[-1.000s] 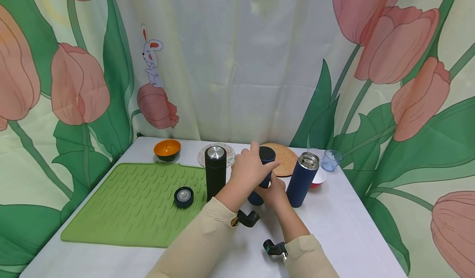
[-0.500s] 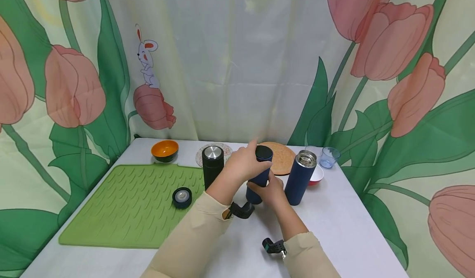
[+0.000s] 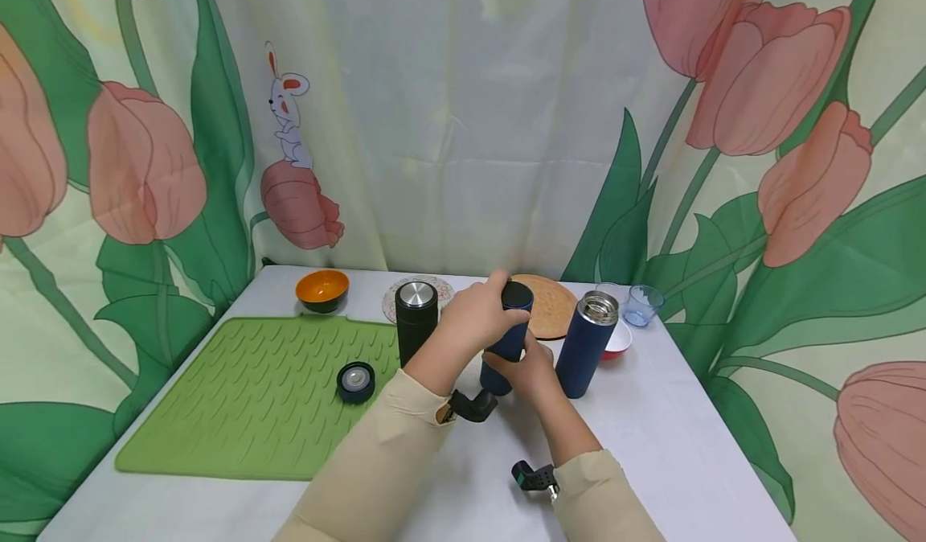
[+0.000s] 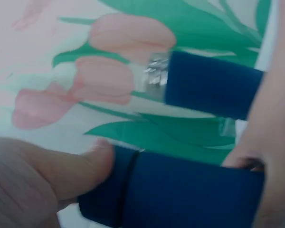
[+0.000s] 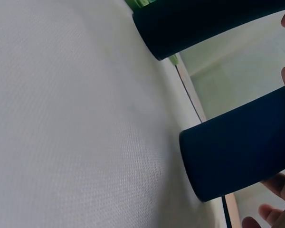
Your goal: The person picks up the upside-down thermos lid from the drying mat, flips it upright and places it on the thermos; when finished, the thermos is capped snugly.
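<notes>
Near the middle of the table, a navy thermos bottle [image 3: 516, 334] with a dark lid stands upright between both hands. My left hand [image 3: 473, 317] holds the lid [image 4: 107, 185] at the top, its thumb across the near side. Lower down, my right hand [image 3: 531, 371] grips the bottle's body, with the thumb on one side and fingers on the other. The bottle's base sits close to the white cloth in the right wrist view. To the right stands a second navy thermos [image 3: 587, 349], uncapped, its steel mouth showing. A black thermos [image 3: 417, 321] with a silver-topped lid stands left, partly behind my left hand.
A green ridged mat [image 3: 246, 397] covers the table's left side, with a round black lid [image 3: 355, 382] on it. An orange bowl [image 3: 322, 290], a patterned round mat [image 3: 391, 299], a cork mat [image 3: 553, 305], a white-and-red bowl [image 3: 618, 338] and a clear glass [image 3: 643, 305] stand toward the back.
My left hand has shifted slightly left and its thumb has drawn back across the lid. More of the bottle's lower body shows. The right hand keeps its grip; the head view has shifted slightly.
</notes>
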### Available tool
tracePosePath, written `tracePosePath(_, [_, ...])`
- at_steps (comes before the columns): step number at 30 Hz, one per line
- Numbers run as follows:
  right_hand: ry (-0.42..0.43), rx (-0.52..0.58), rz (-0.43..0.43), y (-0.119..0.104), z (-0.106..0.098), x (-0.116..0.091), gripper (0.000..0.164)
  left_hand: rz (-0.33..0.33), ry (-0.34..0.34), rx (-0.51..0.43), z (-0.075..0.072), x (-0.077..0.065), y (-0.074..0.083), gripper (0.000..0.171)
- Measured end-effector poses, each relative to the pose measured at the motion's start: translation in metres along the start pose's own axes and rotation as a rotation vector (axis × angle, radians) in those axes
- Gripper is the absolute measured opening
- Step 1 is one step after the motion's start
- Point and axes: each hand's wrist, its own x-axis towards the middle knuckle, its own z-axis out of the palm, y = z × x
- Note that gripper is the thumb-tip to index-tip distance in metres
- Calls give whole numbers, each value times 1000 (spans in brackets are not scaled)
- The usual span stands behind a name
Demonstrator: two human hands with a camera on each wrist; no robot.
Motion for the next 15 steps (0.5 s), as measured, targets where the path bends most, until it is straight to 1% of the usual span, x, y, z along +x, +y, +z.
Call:
tracePosePath(2, [3,11,11,-1,-1,-1,98,48,-71,-37,-8,1,-2,67])
tracePosePath(4, [5,14,16,-2,-1,-2,97,81,-132,-49,-13,2,-4,64])
tracePosePath(6, [2,14,14,-2,-1,-3,96,95,-167,-43,-15,1,-5,63])
tracePosePath(7, [-2,18,12,-2,-1,-3,97,96,-171,-33,-14,0,-4,63])
tracePosePath(9, [-9,16,14,-2,-2,-3,98,79,-155,-14,-12,-3,-2,68])
tracePosePath(10, [-13,14,12,-2,-1,-3,99,63,-132,-5,-9,-5,-1,72])
tracePosePath(12, [-15,6,-1,-1,0,-2,99,20,-63,18,-3,-7,1,82])
tracePosePath(15, [-8,-14,-37,0,0,0,94,-52,61,45,7,-7,6,97])
